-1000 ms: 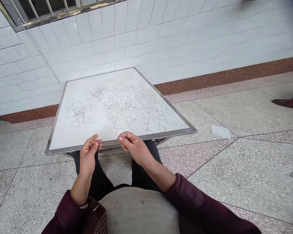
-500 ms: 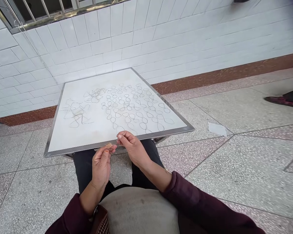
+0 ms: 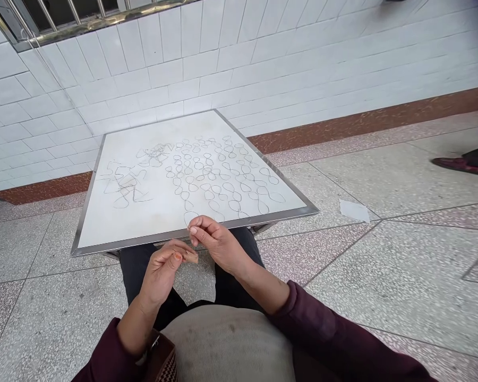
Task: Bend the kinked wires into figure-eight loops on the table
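Dark thin wire loop [image 3: 190,213] sits at 6 o'clock on the white, metal-edged table [image 3: 143,228], my right hand [image 3: 219,246] pinching its near end. Half a second ago my left hand [image 3: 160,273] was tipped higher; now its fingertips dip lower, around 7 o'clock, thumb against fingers, can't tell if they're gripping anything. Tangled thin wires [image 3: 128,183] at 9 o'clock haven't budged.

On the table [image 3: 143,227] — wires [image 3: 128,183] left, loops [image 3: 209,170] right
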`<state>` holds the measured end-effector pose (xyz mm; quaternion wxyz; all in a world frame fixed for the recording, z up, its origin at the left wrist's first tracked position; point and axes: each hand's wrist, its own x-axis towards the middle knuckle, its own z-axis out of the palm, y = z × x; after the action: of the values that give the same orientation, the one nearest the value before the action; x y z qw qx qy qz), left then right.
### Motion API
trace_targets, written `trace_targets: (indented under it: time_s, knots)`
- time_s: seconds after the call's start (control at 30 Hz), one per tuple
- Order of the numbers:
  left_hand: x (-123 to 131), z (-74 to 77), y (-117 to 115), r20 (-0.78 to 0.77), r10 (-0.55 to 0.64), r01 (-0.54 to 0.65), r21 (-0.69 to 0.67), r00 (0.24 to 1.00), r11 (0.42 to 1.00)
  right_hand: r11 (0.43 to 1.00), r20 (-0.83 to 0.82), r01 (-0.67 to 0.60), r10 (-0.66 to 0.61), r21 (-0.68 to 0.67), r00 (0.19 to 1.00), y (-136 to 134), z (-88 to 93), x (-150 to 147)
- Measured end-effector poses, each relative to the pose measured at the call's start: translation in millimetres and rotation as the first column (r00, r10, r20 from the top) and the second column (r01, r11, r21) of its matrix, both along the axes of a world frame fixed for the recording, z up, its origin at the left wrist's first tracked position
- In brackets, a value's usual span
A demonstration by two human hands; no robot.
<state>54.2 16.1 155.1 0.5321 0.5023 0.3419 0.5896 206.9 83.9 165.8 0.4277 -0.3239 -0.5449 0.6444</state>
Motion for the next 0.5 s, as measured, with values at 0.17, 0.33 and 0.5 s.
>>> trace_targets:
  time_s: [0.17, 0.33, 0.5]
  knots:
    - [-4, 10.8, -1, -0.026, -0.127, 0.123, -0.122, 0.992, 0.985, 0.997, 0.075, -0.070, 0.068, 0.019, 0.995, -3, 8.5, 6]
    - [-9, 16.8, 0, -0.046, -0.180, 0.169, -0.185, 0.983, 0.968, 0.987, 0.105, -0.151, 0.144, 0.062, 0.984, -6, 12.7, 8]
    - [-11, 20.8, 0, -0.094, -0.235, 0.206, -0.245, 0.967, 0.947, 0.964, 0.159, -0.223, 0.199, 0.146, 0.967, -8, 20.3, 10]
